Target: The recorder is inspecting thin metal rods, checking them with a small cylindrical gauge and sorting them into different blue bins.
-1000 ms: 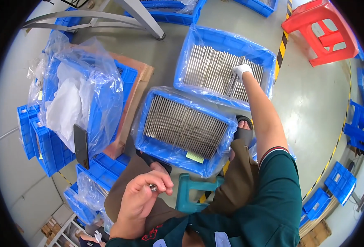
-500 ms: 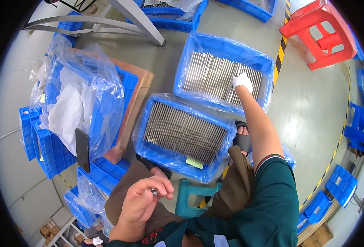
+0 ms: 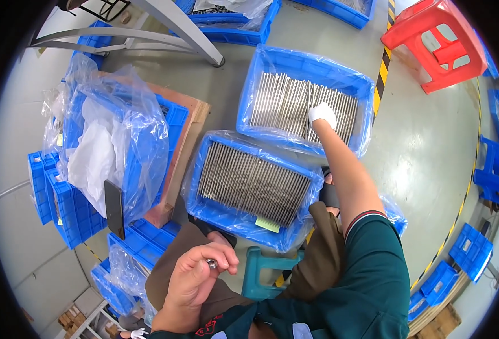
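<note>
My bare left hand point(image 3: 196, 277) is raised over my lap, thumb and fingers closed around a small shiny round metal piece point(image 3: 211, 263). My right hand point(image 3: 324, 115), in a white glove, reaches into the far blue crate point(image 3: 294, 56), lined with clear plastic. It rests on the slim silvery metal rods point(image 3: 275, 101) lying side by side there; its fingers look curled, and their tips are hidden. Closer to me, a second lined blue crate point(image 3: 215, 210) is filled with darker metal rods point(image 3: 252, 181) and has a yellow-green slip point(image 3: 267, 225) at its near edge.
A teal stool point(image 3: 252, 274) stands between my legs. On the left, a plastic-draped blue crate point(image 3: 173, 121) sits on a wooden pallet point(image 3: 196, 116), with a dark phone-like slab point(image 3: 114, 209) at its near side. A red stool point(image 3: 436, 42) stands far right, beyond yellow-black floor tape point(image 3: 382, 79).
My right hand has shifted slightly left across the rods in the far crate. A dark gap between rods now shows beside it. My left hand keeps its hold and place.
</note>
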Tool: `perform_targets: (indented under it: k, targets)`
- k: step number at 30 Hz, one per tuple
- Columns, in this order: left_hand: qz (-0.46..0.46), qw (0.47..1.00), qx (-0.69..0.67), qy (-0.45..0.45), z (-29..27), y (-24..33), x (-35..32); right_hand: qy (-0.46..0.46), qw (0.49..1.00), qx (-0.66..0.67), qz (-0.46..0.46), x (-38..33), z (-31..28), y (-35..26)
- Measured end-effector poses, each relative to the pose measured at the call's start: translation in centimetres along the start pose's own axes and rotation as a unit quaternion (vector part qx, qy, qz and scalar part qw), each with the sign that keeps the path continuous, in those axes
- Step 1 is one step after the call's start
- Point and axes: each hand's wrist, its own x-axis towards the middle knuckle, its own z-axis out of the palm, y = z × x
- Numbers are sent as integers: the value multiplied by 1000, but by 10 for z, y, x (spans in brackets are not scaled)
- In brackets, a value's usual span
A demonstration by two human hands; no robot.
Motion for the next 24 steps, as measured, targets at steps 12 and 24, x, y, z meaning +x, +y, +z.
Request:
perform_targets:
  k: [12,24]
  targets:
    - [-3,1000,6,-7,-1,0,2,7,989,-60,-136,-33,-8,-32]
    - [-19,1000,-19,-16,-4,0,-2,-13,998,-46,-27,-8,-2,-14]
